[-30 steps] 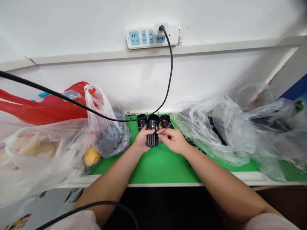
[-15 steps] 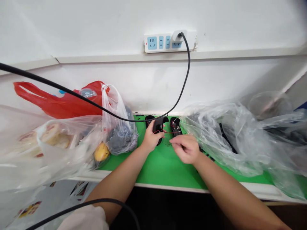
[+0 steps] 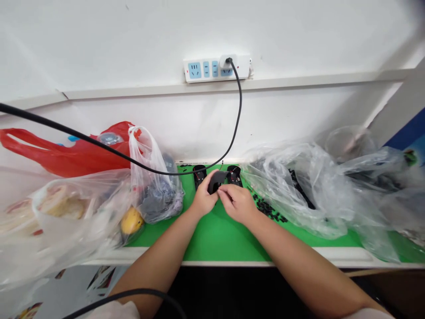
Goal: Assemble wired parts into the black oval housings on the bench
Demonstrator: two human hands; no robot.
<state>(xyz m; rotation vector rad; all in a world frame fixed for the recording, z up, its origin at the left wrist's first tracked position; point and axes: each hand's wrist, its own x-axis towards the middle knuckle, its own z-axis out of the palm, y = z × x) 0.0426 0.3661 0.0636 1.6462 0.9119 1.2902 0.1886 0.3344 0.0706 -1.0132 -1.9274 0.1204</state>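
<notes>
A person holds a black shell up over the green tabletop, midway between two other shells and nearer the wall than the front edge. The left hand is curled around the shell's left side, clasping it. The right hand has its thumb and forefinger drawn together at the shell's near side; whether they pinch anything small cannot be told.

The held shell is tilted, its arched back up and away from the person and its dark hollow turned toward the right fingertips. It looks foreshortened and the hands cover much of it, so the exact line of its long axis cannot be told.

The left-hand spare shell and the right-hand spare shell lie with their long axes running from the wall toward the person, rounded ends at the wall. The right one slants slightly rightward at its near end. Small black pieces lie scattered beyond the right wrist, beside a clear plastic bag.
</notes>
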